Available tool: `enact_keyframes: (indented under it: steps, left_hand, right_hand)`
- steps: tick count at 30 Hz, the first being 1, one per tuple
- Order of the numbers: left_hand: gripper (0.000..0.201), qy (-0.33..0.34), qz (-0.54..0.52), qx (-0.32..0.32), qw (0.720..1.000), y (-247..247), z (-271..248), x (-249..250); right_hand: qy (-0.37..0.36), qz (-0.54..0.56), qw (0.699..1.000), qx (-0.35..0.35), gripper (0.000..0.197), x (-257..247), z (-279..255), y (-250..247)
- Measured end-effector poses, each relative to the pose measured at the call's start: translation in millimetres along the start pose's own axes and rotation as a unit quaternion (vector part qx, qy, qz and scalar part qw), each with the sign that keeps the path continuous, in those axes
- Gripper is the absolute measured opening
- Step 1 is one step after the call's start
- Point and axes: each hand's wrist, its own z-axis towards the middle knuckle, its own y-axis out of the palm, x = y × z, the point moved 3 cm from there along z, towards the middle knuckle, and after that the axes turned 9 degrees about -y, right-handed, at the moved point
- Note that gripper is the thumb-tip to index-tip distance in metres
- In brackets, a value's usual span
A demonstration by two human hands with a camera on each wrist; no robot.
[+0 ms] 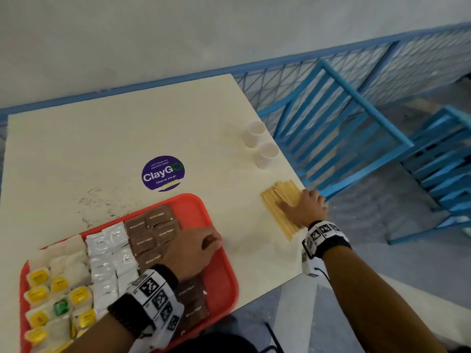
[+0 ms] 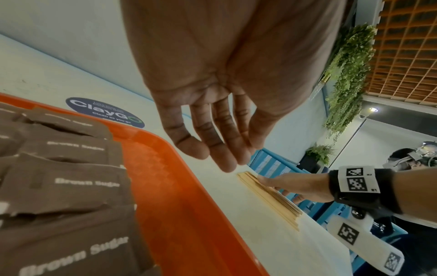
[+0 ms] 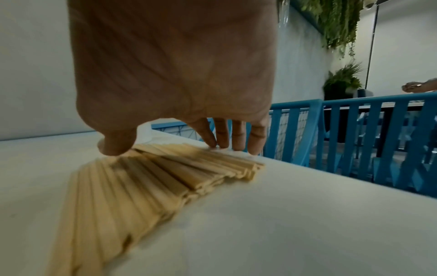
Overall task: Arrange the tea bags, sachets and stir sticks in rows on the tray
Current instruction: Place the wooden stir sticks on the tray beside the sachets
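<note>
Just stir sticks (image 1: pixel 280 207) at table (image 1: pixel 127 138) edge

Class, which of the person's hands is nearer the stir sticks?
Right. The right hand rests on the stir sticks; the left hand hangs over the tray, apart from them.

The left hand (image 1: pixel 193 253) hovers palm down, fingers (image 2: pixel 227 149) loosely extended and holding nothing. The right arm reaches forward, and the right hand (image 1: pixel 304 208) lies flat with fingers (image 3: pixel 236 138) spread and fingertips pressing down.
</note>
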Motion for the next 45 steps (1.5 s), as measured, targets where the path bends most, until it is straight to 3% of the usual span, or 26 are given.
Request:
enact_keyframes:
  steps: [5,9,12,16,22,28,38,45]
  left_hand:
    - [0.009,-0.005,0.011,-0.007,1.0,6,8,1]
    - [0.009,-0.018,-0.005,-0.012,1.0,7,11,2]
    - [0.011,-0.014,-0.005,-0.024,1.0,6,13,3]
    - [0.009,-0.014,-0.002,-0.037,0.999,12,16,4]
    - [0.014,-0.01,-0.015,-0.034,0.999,15,13,2]
    - [0.011,-0.026,-0.038,-0.022,0.999,16,11,-6]
    - [0.012,-0.045,-0.069,-0.02,0.996,1,4,-18]
    - [0.014,-0.053,-0.084,0.035,0.994,-35,-13,-31]
  right_hand:
    - [-0.03,-0.012,0.999,0.017,0.118,-21,-8,15]
    - [-0.045,-0.043,0.998,0.008,0.105,-27,-16,24]
    - [-0.044,-0.044,0.998,0.012,0.089,-28,-19,24]
    - [-0.083,-0.02,0.996,0.025,0.054,-54,-30,39]
    - [-0.149,-0.098,0.983,0.04,0.021,-85,-50,68]
    - [-0.131,-0.053,0.99,0.017,0.024,-86,-47,70]
    - [-0.17,-0.124,0.978,0.008,0.025,-94,-51,63]
    - [-0.1,0.012,0.994,-0.047,0.031,-90,-31,37]
